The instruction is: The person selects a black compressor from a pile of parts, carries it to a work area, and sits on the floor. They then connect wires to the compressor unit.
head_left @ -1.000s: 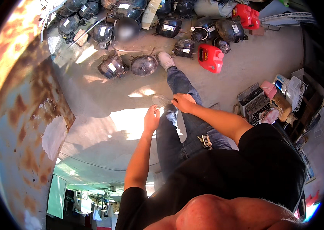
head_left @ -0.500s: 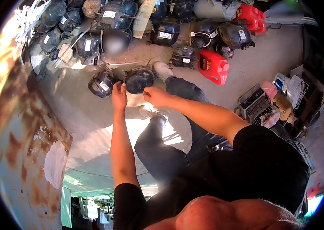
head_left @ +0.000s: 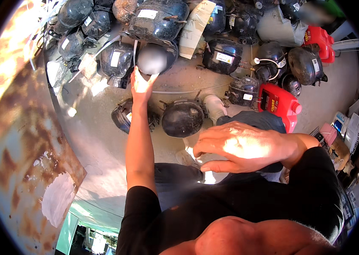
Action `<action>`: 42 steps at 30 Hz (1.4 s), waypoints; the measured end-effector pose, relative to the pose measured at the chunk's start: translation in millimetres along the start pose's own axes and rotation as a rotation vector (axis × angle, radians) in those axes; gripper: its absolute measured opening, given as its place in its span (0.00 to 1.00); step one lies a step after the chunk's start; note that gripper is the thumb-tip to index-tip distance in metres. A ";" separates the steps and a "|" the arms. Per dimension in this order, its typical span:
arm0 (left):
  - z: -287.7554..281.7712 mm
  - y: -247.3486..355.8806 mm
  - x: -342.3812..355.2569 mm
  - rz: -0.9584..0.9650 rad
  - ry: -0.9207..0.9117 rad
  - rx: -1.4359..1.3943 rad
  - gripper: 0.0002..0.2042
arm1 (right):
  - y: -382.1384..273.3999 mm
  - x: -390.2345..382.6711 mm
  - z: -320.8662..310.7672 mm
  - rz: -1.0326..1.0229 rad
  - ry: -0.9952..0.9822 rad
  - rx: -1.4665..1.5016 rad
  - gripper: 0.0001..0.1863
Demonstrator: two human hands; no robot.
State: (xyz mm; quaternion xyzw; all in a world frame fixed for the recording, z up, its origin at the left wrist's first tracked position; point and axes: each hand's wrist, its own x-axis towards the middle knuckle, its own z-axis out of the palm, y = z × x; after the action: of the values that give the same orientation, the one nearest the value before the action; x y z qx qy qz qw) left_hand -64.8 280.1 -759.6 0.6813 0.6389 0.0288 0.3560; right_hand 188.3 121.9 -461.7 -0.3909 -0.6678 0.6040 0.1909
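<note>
Black compressor [head_left: 152, 58] under your outstretched left hand [head_left: 140, 84], fingers spread on it: grip firmly while your right hand [head_left: 247, 146] hovers open, empty.

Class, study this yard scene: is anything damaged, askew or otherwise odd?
Yes. The metal sheet on the left is badly rusted, with a white patch. The black compressors lie jumbled at all angles, and a cardboard piece is wedged between them. The left hand reaches one round compressor.
</note>
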 end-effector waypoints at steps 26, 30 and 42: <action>49.6 24.7 -23.9 0.237 0.313 -0.135 0.59 | 175.1 175.2 -86.3 -0.114 0.786 -1.150 0.38; 57.2 29.5 -34.7 0.204 0.363 -0.150 0.57 | 184.9 178.8 -83.8 -0.090 0.787 -1.115 0.39; 44.8 16.6 -28.5 0.192 0.359 -0.215 0.39 | 197.1 179.6 -97.2 -0.065 0.773 -1.243 0.38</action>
State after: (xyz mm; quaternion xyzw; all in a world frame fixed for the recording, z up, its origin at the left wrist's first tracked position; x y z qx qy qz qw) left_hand -33.7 235.8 -772.4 0.6810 0.6175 0.2514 0.3029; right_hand 204.8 314.0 -670.0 -0.5920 -0.7835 -0.0737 0.1737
